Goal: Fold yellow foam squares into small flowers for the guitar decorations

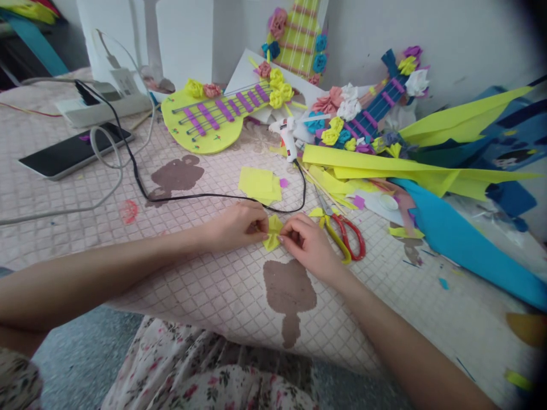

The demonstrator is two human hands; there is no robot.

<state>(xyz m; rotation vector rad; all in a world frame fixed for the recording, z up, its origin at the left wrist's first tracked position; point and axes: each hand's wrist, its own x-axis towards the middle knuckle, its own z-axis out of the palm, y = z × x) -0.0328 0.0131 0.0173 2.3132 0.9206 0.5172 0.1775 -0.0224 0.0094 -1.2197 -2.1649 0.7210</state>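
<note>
A small yellow piece of crepe paper [272,240], creased and gathered, is held between my two hands just above the table. My left hand [239,226] pinches its left edge. On the opposite edge, the thumb and forefinger of my right hand [308,245] are closed. Beyond the hands lies a stack of yellow paper squares [260,185]. Scissors [348,234] with red and yellow handles rest beside my right hand, their blades pointing away. A white glue gun [287,139] stands farther back, its black cord looping behind my hands.
Decorated paper guitars [209,117] lean or lie at the back. Yellow crepe strips [384,162] and a blue strip [465,245] spread over the right side. To the left are a phone [77,151], a power strip [105,108] and cables. Paper scraps dot the quilted tablecloth [205,296].
</note>
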